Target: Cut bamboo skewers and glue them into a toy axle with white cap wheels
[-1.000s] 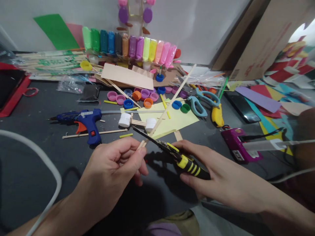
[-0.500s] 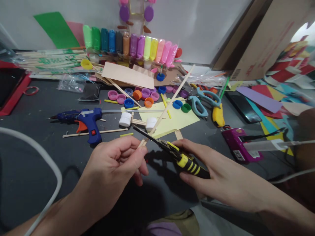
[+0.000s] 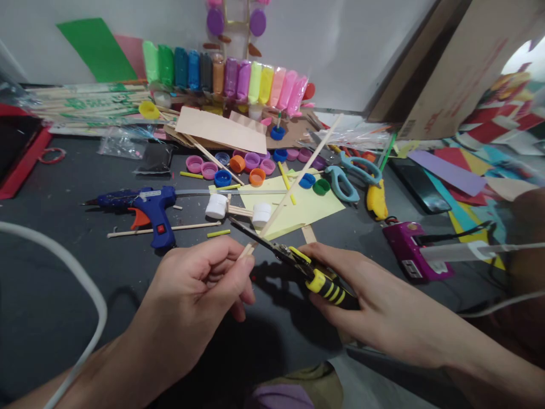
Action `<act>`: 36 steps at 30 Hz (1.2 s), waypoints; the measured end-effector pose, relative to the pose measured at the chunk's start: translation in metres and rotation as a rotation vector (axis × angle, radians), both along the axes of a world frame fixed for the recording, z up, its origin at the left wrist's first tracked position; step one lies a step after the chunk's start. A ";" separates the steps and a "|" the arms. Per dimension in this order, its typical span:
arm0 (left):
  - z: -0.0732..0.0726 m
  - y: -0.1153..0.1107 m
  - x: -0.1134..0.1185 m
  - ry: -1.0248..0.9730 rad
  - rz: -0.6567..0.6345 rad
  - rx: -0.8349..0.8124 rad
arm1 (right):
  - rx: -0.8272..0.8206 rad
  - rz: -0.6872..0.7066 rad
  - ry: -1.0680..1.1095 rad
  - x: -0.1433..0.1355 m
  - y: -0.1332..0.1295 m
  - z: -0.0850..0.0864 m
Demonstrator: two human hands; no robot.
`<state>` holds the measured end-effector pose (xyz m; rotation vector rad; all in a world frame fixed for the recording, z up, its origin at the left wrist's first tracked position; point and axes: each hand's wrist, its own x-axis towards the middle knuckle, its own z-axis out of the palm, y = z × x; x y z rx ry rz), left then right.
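Observation:
Thin wooden sticks [image 3: 303, 172] are pinched between the thumb and fingers of my left hand [image 3: 208, 284]; one long stick slants up to the right. My right hand [image 3: 361, 289] is wrapped round the black and yellow handles of a cutting tool [image 3: 327, 286]. The tool's dark narrow jaws lie across the sticks just beyond my left fingertips. Behind them, white caps [image 3: 261, 213] joined by short sticks rest by a pale yellow sheet [image 3: 315, 210].
A blue glue gun [image 3: 155, 210] lies at the left near a white cable [image 3: 87, 284]. Coloured bottle caps [image 3: 257, 176], light blue scissors [image 3: 344, 184], a phone [image 3: 419, 184] and a purple power adapter [image 3: 413, 250] lie farther back and right. Clay packs [image 3: 193, 69] stand behind.
The long stick's far end has shifted slightly to the right. Both hands keep nearly the same place and grip.

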<state>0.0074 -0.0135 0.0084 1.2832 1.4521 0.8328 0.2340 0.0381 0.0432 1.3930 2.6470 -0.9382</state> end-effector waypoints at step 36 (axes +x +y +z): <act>-0.006 -0.001 -0.006 0.404 -0.088 0.581 | 0.612 -0.114 -0.406 0.076 0.029 -0.052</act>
